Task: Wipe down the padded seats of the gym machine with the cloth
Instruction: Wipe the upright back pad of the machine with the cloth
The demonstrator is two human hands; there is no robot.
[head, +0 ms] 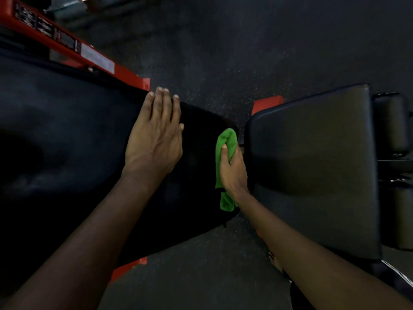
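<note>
A long black padded back pad (67, 135) fills the left half of the view. My left hand (156, 135) lies flat on it with straight fingers, near its far edge. At the pad's right end my right hand (232, 168) grips a bunched green cloth (225, 142) and holds it against the pad's rounded edge. A tail of the cloth hangs out below my wrist. To the right, across a narrow gap, sits a separate black padded seat (312, 164).
The red machine frame (93, 57) with warning labels runs along the far left side, with red feet (266, 104) on the dark speckled rubber floor (212, 52). Black roller pads (391, 124) stand beyond the seat at the right edge.
</note>
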